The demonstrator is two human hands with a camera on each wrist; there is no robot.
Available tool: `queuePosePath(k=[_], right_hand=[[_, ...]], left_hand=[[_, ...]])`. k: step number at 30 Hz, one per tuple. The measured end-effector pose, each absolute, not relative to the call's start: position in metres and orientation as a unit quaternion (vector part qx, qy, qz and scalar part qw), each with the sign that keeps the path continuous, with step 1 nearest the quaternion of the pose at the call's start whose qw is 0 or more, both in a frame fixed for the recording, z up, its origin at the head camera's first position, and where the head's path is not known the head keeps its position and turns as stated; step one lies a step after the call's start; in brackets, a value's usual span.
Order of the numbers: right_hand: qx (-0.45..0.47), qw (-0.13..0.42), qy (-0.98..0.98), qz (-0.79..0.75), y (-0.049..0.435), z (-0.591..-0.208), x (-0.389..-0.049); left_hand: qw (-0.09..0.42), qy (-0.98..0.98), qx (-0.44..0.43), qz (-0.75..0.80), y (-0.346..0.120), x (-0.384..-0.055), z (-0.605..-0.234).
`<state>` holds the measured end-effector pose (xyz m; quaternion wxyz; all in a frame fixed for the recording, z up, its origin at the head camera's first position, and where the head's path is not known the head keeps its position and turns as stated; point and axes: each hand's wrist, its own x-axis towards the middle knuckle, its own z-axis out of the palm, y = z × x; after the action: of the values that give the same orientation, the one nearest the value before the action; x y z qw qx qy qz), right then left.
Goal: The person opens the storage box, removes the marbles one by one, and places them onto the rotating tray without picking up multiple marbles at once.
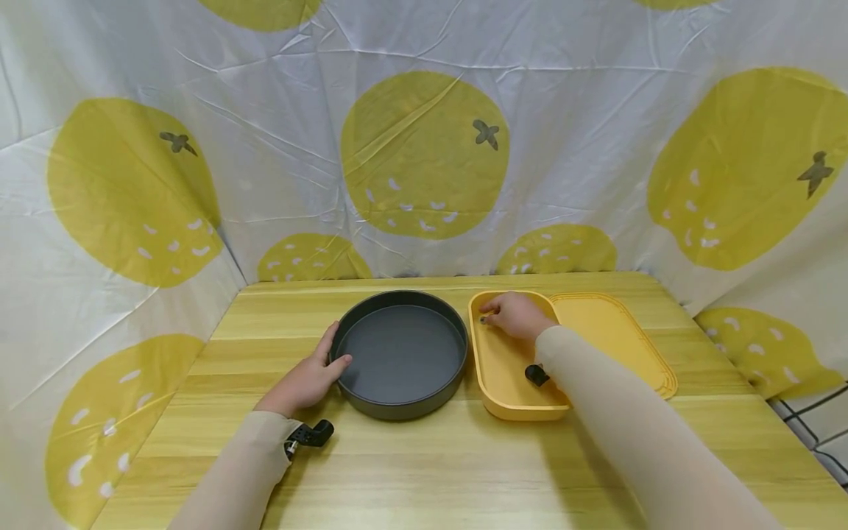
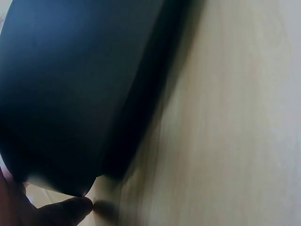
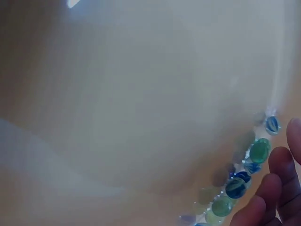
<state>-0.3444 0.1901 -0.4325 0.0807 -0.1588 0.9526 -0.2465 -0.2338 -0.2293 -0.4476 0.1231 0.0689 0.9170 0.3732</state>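
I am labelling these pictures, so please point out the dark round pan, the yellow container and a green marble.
Dark round pan (image 1: pixel 399 355), head view: bare floor.
Yellow container (image 1: pixel 506 374), head view: bare floor.
Green marble (image 3: pixel 259 150), right wrist view: visible middle.

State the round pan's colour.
Dark grey; the round pan shows best in the head view.

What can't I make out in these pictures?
Head view: the right hand hides part of the yellow box; the thing at its fingertips is too small to identify.
Head view: the right sleeve covers part of the yellow lid.
Right wrist view: the bottom edge cuts off the marbles, preventing a full count.
Left wrist view: frame edges cut off the dark pan.
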Motion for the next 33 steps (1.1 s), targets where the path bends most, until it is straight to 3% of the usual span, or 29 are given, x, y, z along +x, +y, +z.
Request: queuePosePath(k=[33], right_hand=[[-0.193,0.073,0.961,-0.182,0.1869,-0.4379,-0.3498]], left_hand=[[0.126,0.919,0.063,0.368,-0.2287,-0.2343,-0.447]])
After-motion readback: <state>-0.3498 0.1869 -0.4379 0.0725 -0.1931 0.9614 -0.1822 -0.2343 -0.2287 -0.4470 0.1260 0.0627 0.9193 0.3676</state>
